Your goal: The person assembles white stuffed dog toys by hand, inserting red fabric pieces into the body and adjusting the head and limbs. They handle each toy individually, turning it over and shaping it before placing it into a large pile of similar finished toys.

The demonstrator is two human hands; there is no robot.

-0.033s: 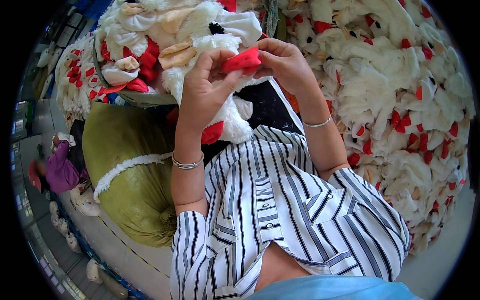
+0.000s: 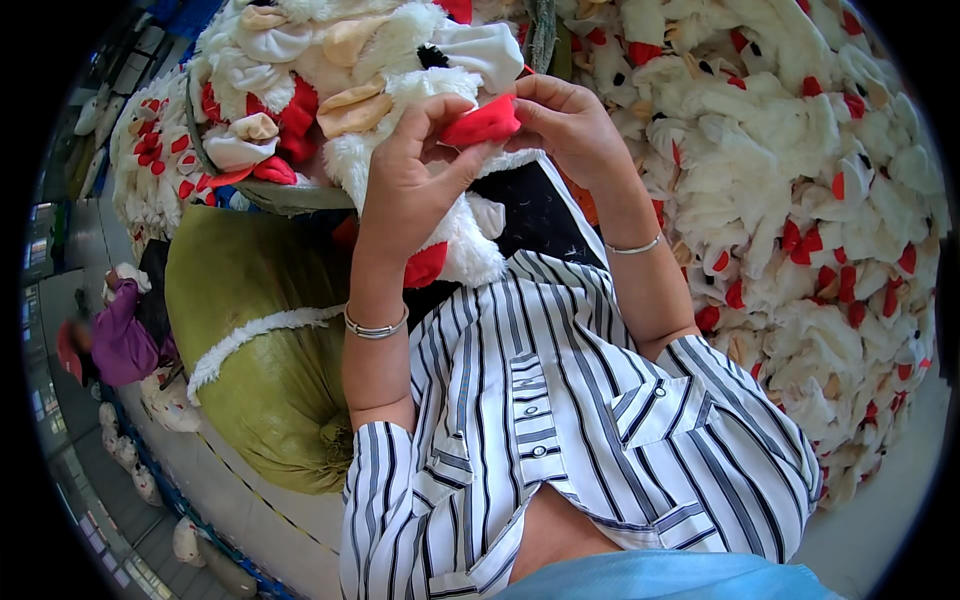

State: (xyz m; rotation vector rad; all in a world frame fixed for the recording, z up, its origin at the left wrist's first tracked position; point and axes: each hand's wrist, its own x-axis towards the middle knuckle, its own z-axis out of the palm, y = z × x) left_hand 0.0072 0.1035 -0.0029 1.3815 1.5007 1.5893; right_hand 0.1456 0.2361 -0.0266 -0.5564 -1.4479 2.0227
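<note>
In front of my chest I hold a small red fabric piece (image 2: 484, 122), part of a white plush skin (image 2: 455, 235) or lying against it; I cannot tell which. My left hand (image 2: 415, 160) is closed on the red piece's left end, its thumb below and forefinger above. At the other end my right hand (image 2: 572, 125) pinches it between thumb and fingertips; the remaining fingers are partly hidden. The plush skin drapes down toward my lap and bears another red patch (image 2: 426, 265). Close above my hands lies a white fabric flap (image 2: 480, 52) beside a black spot.
A rimmed container (image 2: 305, 197) heaped with plush skins stands ahead and left. A large pile of white and red plush skins (image 2: 760, 200) fills the right. At my left sits a stuffed green sack (image 2: 260, 340). A person in purple (image 2: 125, 335) is farther left.
The red piece has turned slightly between my fingers and its near side looks smoother. My left thumb has shifted a little; my right hand stays almost in place.
</note>
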